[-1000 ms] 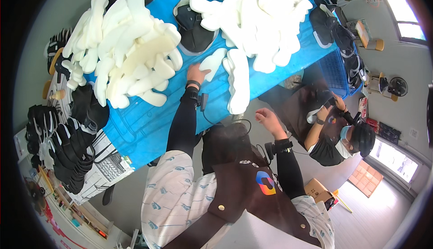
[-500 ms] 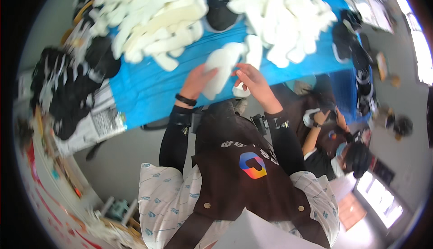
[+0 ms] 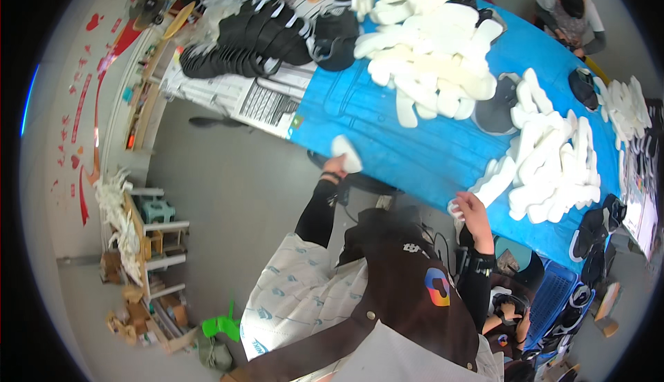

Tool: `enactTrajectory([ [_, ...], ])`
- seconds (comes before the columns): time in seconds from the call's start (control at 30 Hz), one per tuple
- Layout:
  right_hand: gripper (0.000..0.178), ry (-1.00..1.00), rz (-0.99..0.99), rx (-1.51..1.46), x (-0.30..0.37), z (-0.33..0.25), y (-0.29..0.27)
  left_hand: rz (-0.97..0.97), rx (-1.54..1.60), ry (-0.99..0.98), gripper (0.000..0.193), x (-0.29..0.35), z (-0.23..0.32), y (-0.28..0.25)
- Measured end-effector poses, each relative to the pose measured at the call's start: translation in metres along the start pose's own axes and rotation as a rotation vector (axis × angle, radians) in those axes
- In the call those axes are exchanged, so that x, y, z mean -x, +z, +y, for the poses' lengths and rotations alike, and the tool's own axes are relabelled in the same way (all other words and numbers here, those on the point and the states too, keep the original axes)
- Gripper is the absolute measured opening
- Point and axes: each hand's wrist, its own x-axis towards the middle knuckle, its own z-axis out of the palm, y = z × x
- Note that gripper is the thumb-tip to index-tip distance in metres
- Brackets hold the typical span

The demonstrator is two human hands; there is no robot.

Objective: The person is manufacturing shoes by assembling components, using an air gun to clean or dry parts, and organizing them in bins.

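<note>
My left hand (image 3: 335,166) is closed on the heel-side end of a white foam insole (image 3: 346,154), holding it out at the near edge of the blue table, on the left. My right hand (image 3: 474,217) is at the same edge farther right, its fingers bent over a small white foam piece (image 3: 454,209); the fingers partly cover that piece. Just beyond that hand, several white insoles (image 3: 496,180) lie overlapped. A large pile of white insoles (image 3: 436,57) covers the table's far middle, and another pile (image 3: 553,168) lies to the right.
A dark shoe (image 3: 496,109) sits between the piles on the blue tabletop (image 3: 394,143). Black shoe parts (image 3: 259,40) are stacked at far left. More dark shoes (image 3: 588,237) line the right end. Two people work across the table; another sits at right near a blue crate (image 3: 550,299).
My view has turned to the left. My hands have moved apart: the left carries the insole away leftward, while the right has stayed back near the small white piece.
</note>
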Motion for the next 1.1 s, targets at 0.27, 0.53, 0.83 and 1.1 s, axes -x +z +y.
enactTrajectory([
  [0.27, 0.023, 0.157, 0.324, -0.086, 0.054, 0.014, -0.026, -0.072, 0.342, 0.152, 0.05, -0.12, 0.104, -0.153],
  [0.53, 0.038, 0.226, 0.822, -0.039, 0.035, 0.041, -0.057, -0.124, 0.201, -0.017, 0.063, -0.129, 0.148, -0.04],
  [0.83, 0.072, 0.128, 1.42, 0.378, 0.003, 0.075, -0.202, -0.84, -0.344, 0.333, 0.072, 0.103, 0.246, 0.395],
  [1.1, 0.062, 0.214, 1.309, 0.367, -0.042, 0.076, -0.252, -0.716, -0.301, 0.453, 0.066, 0.103, 0.274, 0.557],
])
